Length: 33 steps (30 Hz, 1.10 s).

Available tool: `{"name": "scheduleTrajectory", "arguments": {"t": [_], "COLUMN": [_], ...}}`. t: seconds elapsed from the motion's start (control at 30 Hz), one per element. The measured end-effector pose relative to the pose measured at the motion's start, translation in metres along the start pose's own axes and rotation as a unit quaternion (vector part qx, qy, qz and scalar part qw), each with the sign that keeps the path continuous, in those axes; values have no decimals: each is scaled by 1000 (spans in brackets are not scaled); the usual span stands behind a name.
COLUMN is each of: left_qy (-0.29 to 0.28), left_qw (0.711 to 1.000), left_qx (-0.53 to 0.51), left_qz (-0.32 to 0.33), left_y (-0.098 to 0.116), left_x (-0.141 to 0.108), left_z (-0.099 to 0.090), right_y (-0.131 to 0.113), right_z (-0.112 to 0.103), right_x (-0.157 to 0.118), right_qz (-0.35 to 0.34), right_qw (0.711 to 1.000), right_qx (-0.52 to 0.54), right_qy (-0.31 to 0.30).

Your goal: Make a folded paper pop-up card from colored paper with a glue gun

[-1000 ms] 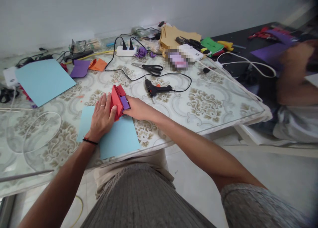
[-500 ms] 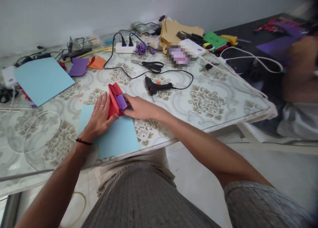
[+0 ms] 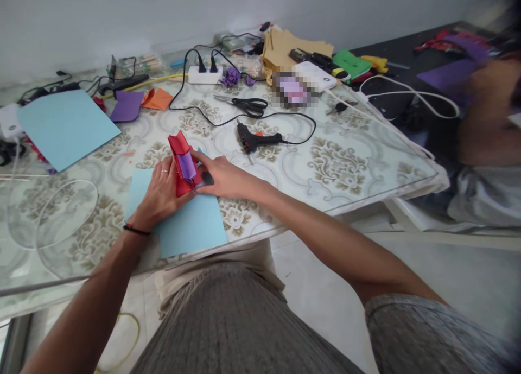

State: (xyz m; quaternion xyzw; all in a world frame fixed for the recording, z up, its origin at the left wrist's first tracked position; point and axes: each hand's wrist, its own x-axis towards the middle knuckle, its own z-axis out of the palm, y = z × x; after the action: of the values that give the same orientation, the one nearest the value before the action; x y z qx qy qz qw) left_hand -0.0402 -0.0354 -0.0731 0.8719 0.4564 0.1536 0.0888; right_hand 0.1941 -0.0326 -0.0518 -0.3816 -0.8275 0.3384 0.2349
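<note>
Between my two hands is a folded red paper piece (image 3: 179,144) with a purple strip (image 3: 187,166) set in its middle. My left hand (image 3: 160,192) grips its left side, fingers wrapped behind it and the thumb along the lower edge. From the right, my right hand (image 3: 215,174) pinches the other side, thumb and fingers closed on it. A small dark patch shows inside that grip; I cannot tell what it is. Underneath lies a light blue paper sheet (image 3: 193,230) at the table's front edge.
A black glue gun (image 3: 256,138) and black-handled scissors (image 3: 249,107) lie beyond my hands. A power strip (image 3: 205,75) stands at the back. Another blue sheet (image 3: 67,127), purple paper (image 3: 127,106) and orange paper (image 3: 157,99) lie left. A co-worker's arm (image 3: 490,102) is blurred at right.
The red folded paper has shifted slightly left and turned, showing more of its purple middle. My left fingers, flatter before, now curl around its side.
</note>
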Motion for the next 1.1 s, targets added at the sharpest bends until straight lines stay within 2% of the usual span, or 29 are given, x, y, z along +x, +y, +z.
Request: {"name": "scheduleTrajectory", "arguments": {"t": [0.13, 0.27, 0.43, 0.5, 0.63, 0.77, 0.97, 1.03, 1.1], "left_qy": [-7, -4, -11, -10, 0, 0, 4, 7, 9], "left_qw": [1000, 999, 999, 998, 998, 999, 998, 998, 998], "left_qx": [19, 35, 53, 54, 57, 50, 59, 59, 56], "left_qz": [14, 11, 2, 5, 3, -7, -11, -16, -15], "left_y": [-7, -4, 1, 1, -2, -4, 1, 2, 2], "left_x": [-1, -2, -2, -2, -3, -4, -3, -3, -3], "left_z": [2, 4, 3, 3, 5, 7, 8, 8, 8], "right_y": [1, -5, -4, -3, -5, -10, -9, -7, -4], "right_z": [9, 6, -9, -13, -11, -2, 9, 8, 4], "right_x": [1, -5, -7, -4, 9, 15, 12, 14, 19], "right_qz": [1, 2, 23, 15, 7, 15, 60, 89, 99], "right_qw": [1000, 998, 999, 999, 996, 979, 958, 954, 957], "right_qx": [-23, -56, 28, 37, -59, -178, -221, -232, -234], "right_qy": [11, 15, -8, 7, 68, 97, 174, 169, 139]}}
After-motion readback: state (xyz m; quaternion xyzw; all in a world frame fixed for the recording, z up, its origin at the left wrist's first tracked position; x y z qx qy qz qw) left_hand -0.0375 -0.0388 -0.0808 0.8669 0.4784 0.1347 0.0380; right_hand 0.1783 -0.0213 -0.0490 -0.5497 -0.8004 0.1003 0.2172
